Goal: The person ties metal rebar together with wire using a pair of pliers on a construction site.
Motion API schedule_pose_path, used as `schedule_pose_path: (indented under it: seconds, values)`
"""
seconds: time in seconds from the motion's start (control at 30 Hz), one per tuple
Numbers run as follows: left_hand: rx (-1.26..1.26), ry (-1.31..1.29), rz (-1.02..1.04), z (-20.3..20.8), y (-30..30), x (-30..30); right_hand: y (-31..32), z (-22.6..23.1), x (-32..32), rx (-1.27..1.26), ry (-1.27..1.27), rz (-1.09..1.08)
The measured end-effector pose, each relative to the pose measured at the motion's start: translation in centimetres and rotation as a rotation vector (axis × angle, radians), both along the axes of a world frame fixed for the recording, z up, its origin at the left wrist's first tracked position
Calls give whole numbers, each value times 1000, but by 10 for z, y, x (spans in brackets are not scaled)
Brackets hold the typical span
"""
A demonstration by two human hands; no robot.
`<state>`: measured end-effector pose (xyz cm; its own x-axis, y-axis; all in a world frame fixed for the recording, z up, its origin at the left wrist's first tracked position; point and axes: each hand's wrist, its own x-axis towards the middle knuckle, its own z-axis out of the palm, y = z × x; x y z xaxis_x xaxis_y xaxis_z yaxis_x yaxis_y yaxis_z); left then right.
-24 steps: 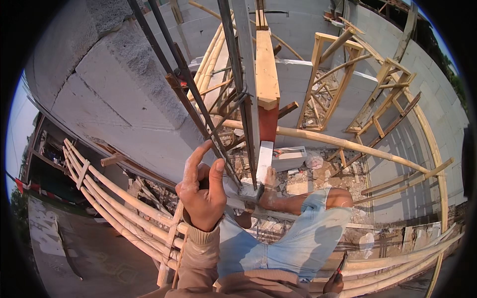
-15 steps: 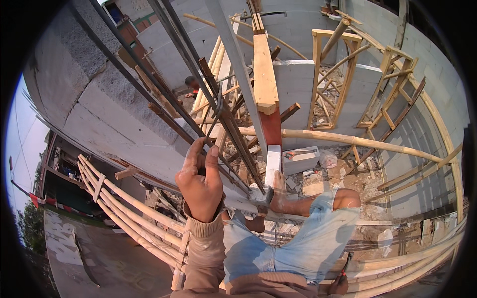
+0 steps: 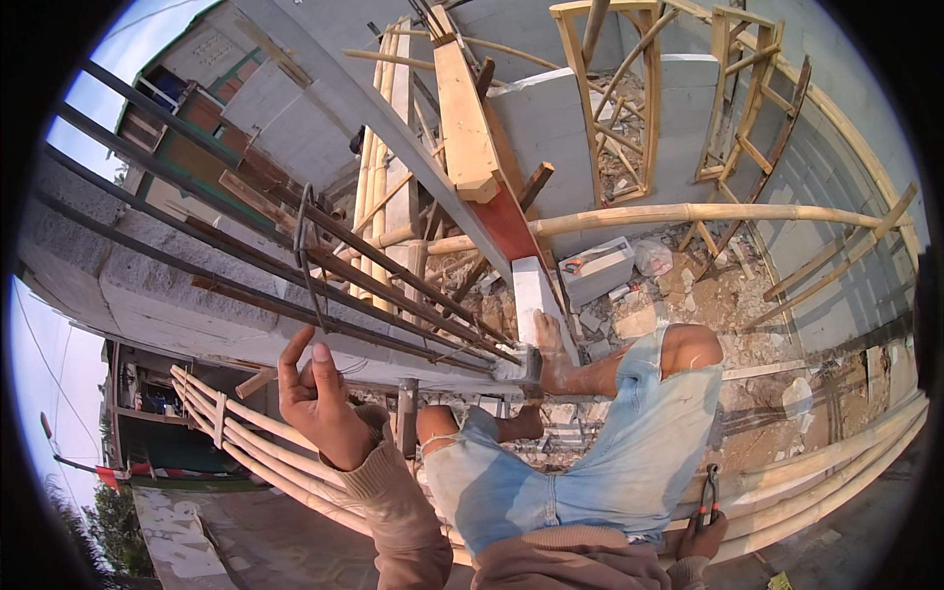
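My left hand [image 3: 326,408] is raised left of my lap, its index finger and thumb curled up at the lower end of a thin bent steel stirrup [image 3: 301,236]. The fingertips appear to close on that end. The stirrup crosses several long steel rebars [image 3: 413,280], which lean left from a block wall top near my feet. Low on the right, beside my thigh, my right hand [image 3: 702,538] grips a pair of pincers [image 3: 708,497] with red and black handles, jaws pointing up. The palm side of that hand is hidden.
Bamboo poles [image 3: 285,442] run along both sides of my seat. A bamboo crosspiece [image 3: 688,213] spans beyond my feet, next to a wooden post [image 3: 467,128]. A white block [image 3: 595,270] with a red-handled tool on it stands amid rubble. Wooden frames [image 3: 649,98] stand farther right.
My left hand has moved left and lower, and the rebars and stirrup now lean farther left. The right hand with the pincers has risen into fuller view. The head view has shifted.
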<state>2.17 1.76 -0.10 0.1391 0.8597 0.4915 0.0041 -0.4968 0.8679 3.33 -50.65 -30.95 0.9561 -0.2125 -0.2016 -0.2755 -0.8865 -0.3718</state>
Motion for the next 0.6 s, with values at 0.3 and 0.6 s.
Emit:
schedule_pose_path:
  seconds: [0.3,0.6]
  values:
    - [-115,116,-53,-25,16,-8,7,17,2,-207,46,72]
    - [-305,98,-295,-31,27,-8,128,118,99,305,-671,185]
